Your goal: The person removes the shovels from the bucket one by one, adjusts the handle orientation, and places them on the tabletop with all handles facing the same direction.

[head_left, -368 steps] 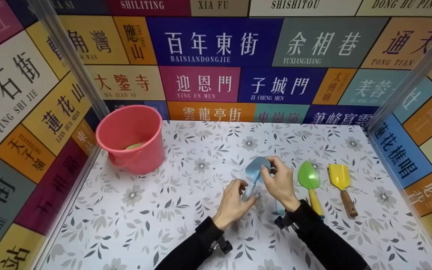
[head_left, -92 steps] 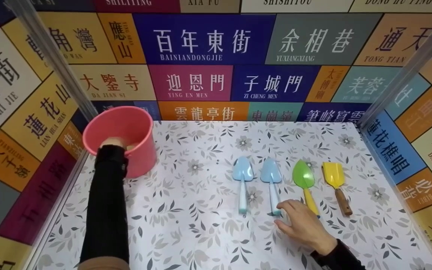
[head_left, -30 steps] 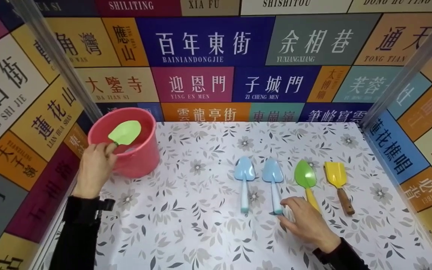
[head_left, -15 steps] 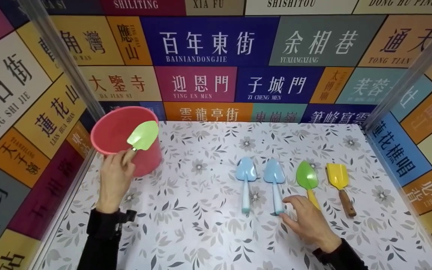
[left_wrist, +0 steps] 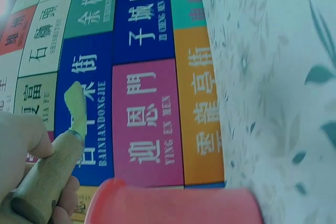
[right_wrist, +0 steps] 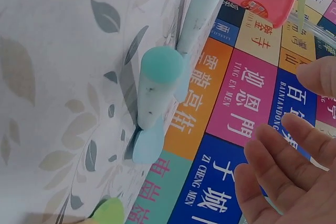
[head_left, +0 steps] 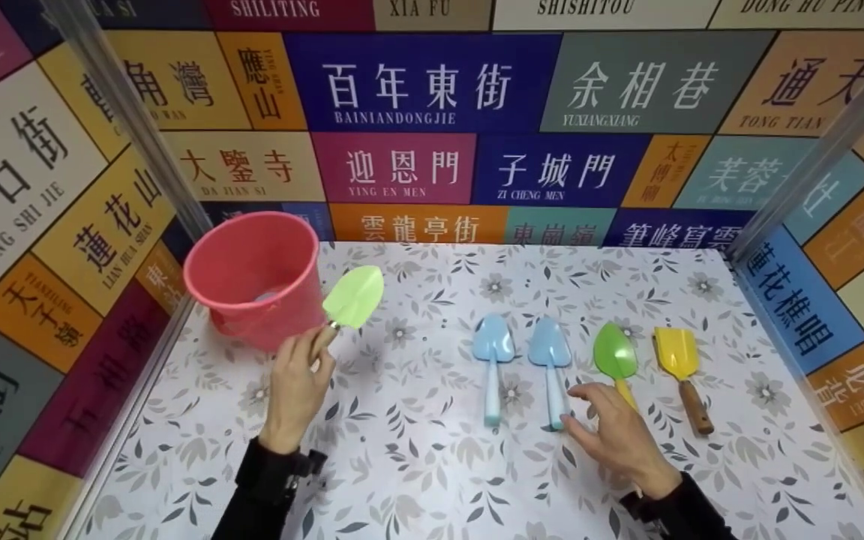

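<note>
My left hand point(head_left: 298, 382) grips the wooden handle of a light green hand trowel point(head_left: 355, 295), raised just right of the pink bucket point(head_left: 289, 315). In the left wrist view fingers wrap around that wooden handle point(left_wrist: 50, 174). My right hand point(head_left: 619, 435) has relaxed fingers and holds nothing. It hovers beside the handle end of the right-hand blue trowel point(head_left: 550, 345); whether it touches is unclear. Another blue trowel point(head_left: 493, 341) lies left of that one. A green trowel point(head_left: 616, 352) with a yellow handle lies partly hidden behind the right hand.
A yellow square-ended shovel point(head_left: 677, 352) with a brown handle lies at the right end of the row. Something blue point(head_left: 265, 295) shows inside the bucket. Sign-printed walls point(head_left: 432, 82) enclose the flower-patterned tabletop point(head_left: 417, 450) on the back and sides.
The left hand has lifted the light green trowel out of the bucket and moved it right, past the rim. The right hand has barely moved over the last second.
</note>
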